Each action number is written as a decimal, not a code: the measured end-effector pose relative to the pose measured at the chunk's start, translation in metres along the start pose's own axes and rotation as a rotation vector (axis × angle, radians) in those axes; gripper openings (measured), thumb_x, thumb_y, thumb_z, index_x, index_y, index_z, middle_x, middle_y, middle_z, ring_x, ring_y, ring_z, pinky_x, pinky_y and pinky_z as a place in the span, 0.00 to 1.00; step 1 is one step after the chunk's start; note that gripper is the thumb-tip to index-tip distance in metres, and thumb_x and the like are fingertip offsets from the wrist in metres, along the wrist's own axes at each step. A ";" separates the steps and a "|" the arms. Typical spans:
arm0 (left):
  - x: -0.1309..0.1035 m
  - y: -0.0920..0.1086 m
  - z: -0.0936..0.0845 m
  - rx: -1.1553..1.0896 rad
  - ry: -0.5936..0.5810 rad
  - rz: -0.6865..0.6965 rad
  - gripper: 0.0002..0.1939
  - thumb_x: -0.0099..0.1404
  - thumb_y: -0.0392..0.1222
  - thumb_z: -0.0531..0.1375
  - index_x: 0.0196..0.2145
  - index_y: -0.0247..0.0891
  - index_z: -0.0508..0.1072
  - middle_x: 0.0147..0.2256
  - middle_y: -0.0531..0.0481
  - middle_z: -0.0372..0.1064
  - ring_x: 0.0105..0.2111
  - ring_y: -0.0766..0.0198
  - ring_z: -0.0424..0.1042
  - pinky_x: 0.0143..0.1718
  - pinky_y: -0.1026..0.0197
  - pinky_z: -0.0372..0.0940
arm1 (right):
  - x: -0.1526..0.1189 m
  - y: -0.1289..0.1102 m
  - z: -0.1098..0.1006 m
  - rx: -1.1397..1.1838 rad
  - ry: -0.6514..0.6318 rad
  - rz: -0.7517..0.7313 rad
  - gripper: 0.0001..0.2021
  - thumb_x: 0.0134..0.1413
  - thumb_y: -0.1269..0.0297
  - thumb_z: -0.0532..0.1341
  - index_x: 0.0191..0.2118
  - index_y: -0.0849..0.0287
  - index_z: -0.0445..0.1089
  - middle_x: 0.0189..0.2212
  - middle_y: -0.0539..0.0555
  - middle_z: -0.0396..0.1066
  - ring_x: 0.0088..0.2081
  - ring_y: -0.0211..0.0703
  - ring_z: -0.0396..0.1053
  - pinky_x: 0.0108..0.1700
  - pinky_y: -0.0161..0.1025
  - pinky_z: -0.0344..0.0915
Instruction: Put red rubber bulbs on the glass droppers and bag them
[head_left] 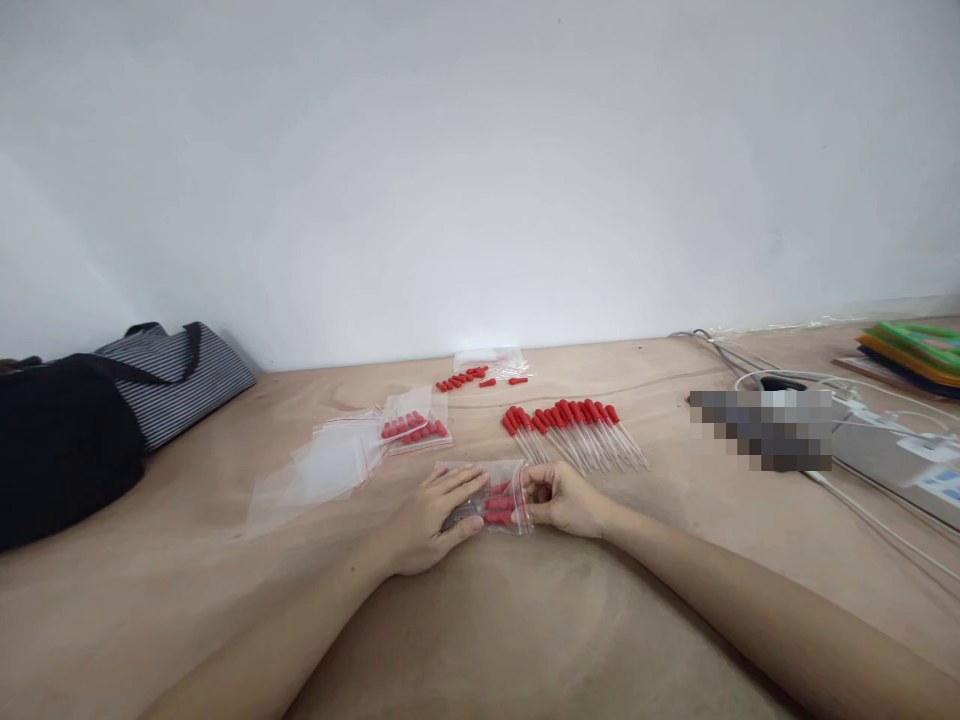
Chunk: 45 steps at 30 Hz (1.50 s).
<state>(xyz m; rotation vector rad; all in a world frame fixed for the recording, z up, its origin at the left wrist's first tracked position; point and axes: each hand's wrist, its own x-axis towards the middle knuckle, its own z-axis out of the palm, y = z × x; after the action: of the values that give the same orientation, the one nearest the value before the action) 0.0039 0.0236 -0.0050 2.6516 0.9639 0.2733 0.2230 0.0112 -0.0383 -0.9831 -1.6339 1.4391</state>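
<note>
A clear zip bag with several red-topped droppers in it lies on the wooden table between my hands. My left hand rests flat over the bag's left part, fingers stretched out. At the right end, by the red seal line, my right hand pinches the bag's edge between thumb and fingers. Just behind my right hand is a row of loose droppers with red bulbs and clear stems. Filled bags of droppers lie behind my left hand, beside a fanned stack of flat clear bags.
Loose red bulbs and a clear bag lie near the wall. A black and striped bag stands at the left. Cables, a laptop, a blurred object and colored folders are at the right.
</note>
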 end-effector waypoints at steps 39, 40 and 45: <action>-0.002 -0.005 0.007 0.055 0.123 -0.092 0.24 0.61 0.48 0.52 0.53 0.38 0.59 0.54 0.44 0.59 0.55 0.54 0.55 0.56 0.42 0.45 | 0.085 -0.037 -0.054 -0.723 0.662 0.275 0.06 0.40 0.66 0.59 0.24 0.63 0.68 0.25 0.59 0.70 0.32 0.47 0.69 0.31 0.37 0.61; -0.002 -0.005 0.007 0.056 0.125 -0.090 0.24 0.61 0.48 0.52 0.53 0.38 0.59 0.54 0.44 0.59 0.55 0.54 0.55 0.56 0.42 0.45 | 0.081 -0.040 -0.056 -0.685 0.657 0.239 0.06 0.42 0.65 0.58 0.25 0.63 0.68 0.24 0.57 0.70 0.30 0.45 0.69 0.30 0.36 0.61; -0.002 -0.005 0.008 0.060 0.140 -0.078 0.23 0.61 0.48 0.52 0.53 0.38 0.60 0.53 0.44 0.60 0.54 0.53 0.56 0.56 0.41 0.45 | 0.040 -0.038 -0.063 -0.468 0.708 0.076 0.16 0.51 0.61 0.51 0.45 0.62 0.60 0.24 0.49 0.67 0.24 0.35 0.66 0.25 0.32 0.62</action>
<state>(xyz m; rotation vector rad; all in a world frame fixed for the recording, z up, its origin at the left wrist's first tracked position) 0.0015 0.0237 -0.0143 2.6706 1.1333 0.4230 0.2592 0.0719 0.0072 -1.6051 -1.4028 0.6144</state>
